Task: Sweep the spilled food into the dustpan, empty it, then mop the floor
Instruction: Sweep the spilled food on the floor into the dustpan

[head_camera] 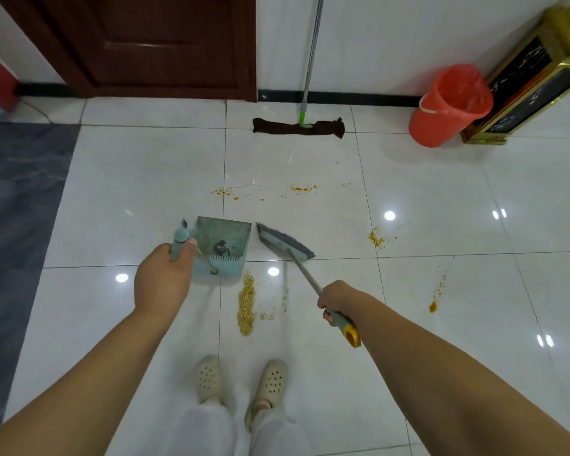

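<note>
My left hand (162,279) grips the handle of a pale green dustpan (222,246), which sits on the white tile floor with some dark debris in it. My right hand (338,299) holds the broom handle; the broom head (285,241) rests on the floor just right of the dustpan. A swept line of yellowish spilled food (247,304) lies just below the dustpan. More orange crumbs are scattered ahead (303,188), to the right (379,238) and at the far right (436,294). A flat mop (298,126) leans on the far wall.
A red bin with a red liner (448,106) stands at the back right beside a gold-framed black cabinet (533,90). A dark wooden door (152,44) is at the back left. Dark grey flooring (17,199) runs along the left. My feet in cream clogs (241,380) stand below the pile.
</note>
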`<state>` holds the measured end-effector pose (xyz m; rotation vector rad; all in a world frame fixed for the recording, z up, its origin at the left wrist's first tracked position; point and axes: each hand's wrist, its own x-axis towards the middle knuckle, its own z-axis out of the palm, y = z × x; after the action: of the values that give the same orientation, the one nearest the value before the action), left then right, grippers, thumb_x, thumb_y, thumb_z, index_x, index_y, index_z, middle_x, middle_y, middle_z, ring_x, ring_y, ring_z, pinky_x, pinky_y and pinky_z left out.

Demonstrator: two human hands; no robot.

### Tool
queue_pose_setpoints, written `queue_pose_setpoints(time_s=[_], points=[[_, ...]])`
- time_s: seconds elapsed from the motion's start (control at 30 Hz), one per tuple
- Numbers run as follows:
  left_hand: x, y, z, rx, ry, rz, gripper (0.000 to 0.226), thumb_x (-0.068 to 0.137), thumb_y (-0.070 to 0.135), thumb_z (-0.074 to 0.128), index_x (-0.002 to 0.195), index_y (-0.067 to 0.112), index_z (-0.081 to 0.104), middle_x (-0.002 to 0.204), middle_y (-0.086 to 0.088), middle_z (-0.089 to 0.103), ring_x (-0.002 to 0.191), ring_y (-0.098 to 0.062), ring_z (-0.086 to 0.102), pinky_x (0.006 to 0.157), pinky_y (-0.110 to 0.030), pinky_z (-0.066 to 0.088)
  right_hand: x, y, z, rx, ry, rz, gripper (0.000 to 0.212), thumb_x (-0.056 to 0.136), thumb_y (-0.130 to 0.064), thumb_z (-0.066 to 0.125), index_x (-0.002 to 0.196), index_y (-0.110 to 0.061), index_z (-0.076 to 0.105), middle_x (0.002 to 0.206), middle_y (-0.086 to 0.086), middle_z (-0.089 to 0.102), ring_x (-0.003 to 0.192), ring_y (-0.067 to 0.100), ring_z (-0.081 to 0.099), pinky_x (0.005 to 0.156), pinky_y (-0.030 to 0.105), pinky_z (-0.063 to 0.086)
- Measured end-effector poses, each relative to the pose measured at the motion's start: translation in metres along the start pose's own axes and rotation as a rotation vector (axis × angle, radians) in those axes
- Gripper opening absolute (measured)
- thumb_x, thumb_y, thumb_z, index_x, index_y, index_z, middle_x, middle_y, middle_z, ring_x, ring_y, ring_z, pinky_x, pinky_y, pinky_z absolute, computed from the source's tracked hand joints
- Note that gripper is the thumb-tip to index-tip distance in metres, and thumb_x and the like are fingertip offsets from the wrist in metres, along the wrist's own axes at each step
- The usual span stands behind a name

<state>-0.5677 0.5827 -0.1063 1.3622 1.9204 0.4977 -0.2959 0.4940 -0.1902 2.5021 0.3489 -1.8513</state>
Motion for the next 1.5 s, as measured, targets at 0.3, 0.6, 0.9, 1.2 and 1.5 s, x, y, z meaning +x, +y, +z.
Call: queue_pose_setpoints(time_s=[0.3, 0.6, 0.9, 1.2, 1.5], points=[[-0.019, -0.012, -0.026, -0.016, -0.054, 0.052, 0.054, 0.091, 0.053, 0.045, 0.080, 0.001, 0.056, 0.074, -0.015, 0.060, 0.062, -0.028, 0.052, 0.066, -0.044, 0.051, -0.047, 0.053, 0.039, 0.075, -0.049, 0.059, 0.013, 0.094, -0.003, 0.048, 0.105, 0.001, 0.045, 0.086, 0.017, 0.050, 0.055, 0.017, 0.045, 0.035, 0.017, 0.039], [-0.028, -0.069, -0.096, 0.005, -0.133, 0.195, 0.050, 0.092, 0.056, 0.041, 0.067, 0.013, 0.050, 0.066, -0.010, 0.058, 0.057, -0.026, 0.051, 0.055, -0.033, 0.041, -0.089, 0.098, 0.143, 0.203, -0.030, 0.120, 0.022, 0.092, -0.004, 0.050, 0.112, 0.003, 0.048, 0.085, 0.018, 0.052, 0.049, 0.017, 0.046, 0.038, 0.017, 0.040], [-0.023, -0.113, -0.173, 0.040, -0.182, 0.287, 0.052, 0.092, 0.050, 0.044, 0.075, 0.002, 0.055, 0.072, -0.018, 0.061, 0.064, -0.031, 0.055, 0.059, -0.034, 0.043, -0.151, 0.110, 0.221, 0.267, -0.056, 0.102, 0.013, 0.091, -0.006, 0.054, 0.095, 0.006, 0.053, 0.080, 0.017, 0.060, 0.048, 0.016, 0.050, 0.043, 0.021, 0.043], [-0.018, -0.127, -0.176, 0.075, -0.179, 0.309, 0.048, 0.092, 0.048, 0.045, 0.072, 0.007, 0.054, 0.069, -0.014, 0.061, 0.066, -0.032, 0.057, 0.055, -0.031, 0.037, -0.172, 0.125, 0.202, 0.518, 0.023, 0.081, 0.017, 0.093, -0.005, 0.052, 0.100, 0.010, 0.051, 0.079, 0.019, 0.061, 0.049, 0.017, 0.048, 0.040, 0.021, 0.045], [0.010, -0.106, -0.141, 0.137, -0.177, 0.284, 0.051, 0.093, 0.049, 0.043, 0.074, 0.003, 0.056, 0.071, -0.016, 0.062, 0.063, -0.031, 0.056, 0.053, -0.029, 0.036, -0.134, 0.118, 0.207, 0.721, 0.016, 0.175, 0.024, 0.097, -0.005, 0.046, 0.118, 0.007, 0.042, 0.082, 0.022, 0.056, 0.041, 0.015, 0.048, 0.033, 0.017, 0.043]])
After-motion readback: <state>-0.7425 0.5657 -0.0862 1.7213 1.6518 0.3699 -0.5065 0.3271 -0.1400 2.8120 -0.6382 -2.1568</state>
